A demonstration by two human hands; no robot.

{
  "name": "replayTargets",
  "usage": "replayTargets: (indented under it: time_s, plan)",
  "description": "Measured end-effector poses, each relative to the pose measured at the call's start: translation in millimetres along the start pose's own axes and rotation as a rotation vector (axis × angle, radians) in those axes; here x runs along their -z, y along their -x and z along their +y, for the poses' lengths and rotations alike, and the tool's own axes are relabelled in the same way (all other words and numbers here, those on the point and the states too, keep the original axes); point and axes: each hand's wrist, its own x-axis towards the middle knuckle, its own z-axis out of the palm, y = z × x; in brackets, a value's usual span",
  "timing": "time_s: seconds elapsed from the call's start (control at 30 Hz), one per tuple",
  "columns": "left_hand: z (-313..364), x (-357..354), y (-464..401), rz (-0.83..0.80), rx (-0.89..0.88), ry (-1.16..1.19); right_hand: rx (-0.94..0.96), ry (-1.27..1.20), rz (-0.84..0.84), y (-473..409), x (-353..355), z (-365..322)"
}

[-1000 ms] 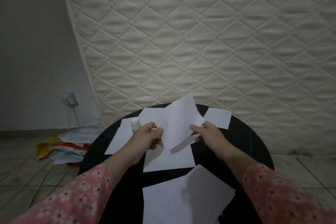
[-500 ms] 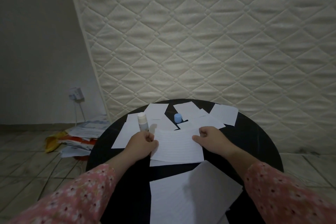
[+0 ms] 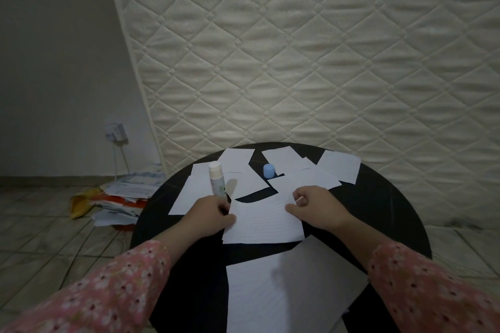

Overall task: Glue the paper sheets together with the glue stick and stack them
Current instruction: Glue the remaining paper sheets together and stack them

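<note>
Two hands now press the lined sheet flat on the black table; a second ago you held it raised. Your left hand grips the uncapped glue stick; your right hand rests curled on the sheet's edge. Beyond lie loose sheets, the blue cap, and the mattress.

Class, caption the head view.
Both hands press a lined sheet flat beside an uncapped glue stick.

glue stick left of cap | both on table
</note>
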Motion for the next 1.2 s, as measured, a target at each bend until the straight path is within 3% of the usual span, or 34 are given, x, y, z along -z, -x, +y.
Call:
replayTargets:
  time_s: [0.23, 0.63, 0.73, 0.8, 0.9, 1.0, 1.1, 1.2]
  plan:
    - [-6, 12, 1, -0.053, 0.033, -0.018, 0.029, -0.024, -0.045, 0, -6, -2]
    - [-8, 13, 4, -0.055, 0.03, -0.04, 0.077, 0.178, -0.048, 1, -9, 1]
    - [0, 20, 9, -0.043, 0.047, -0.277, 0.103, 0.231, -0.023, 1, -9, 4]
    - [10, 25, 13, 0.031, -0.008, -0.465, 0.148, 0.301, -0.003, 0, -10, 4]
    - [24, 16, 19, 0.116, -0.19, -0.388, 0.245, 0.317, 0.011, 0, -12, -1]
    - [29, -8, 24, 0.087, -0.352, -0.303, 0.341, 0.357, -0.117, 4, -16, -12]
    - [25, -20, 21, -0.021, -0.479, -0.361, 0.377, 0.541, -0.31, 9, -22, -22]
    - [24, -14, 19, -0.056, -0.43, -0.429, 0.317, 0.593, -0.414, 9, -21, -25]
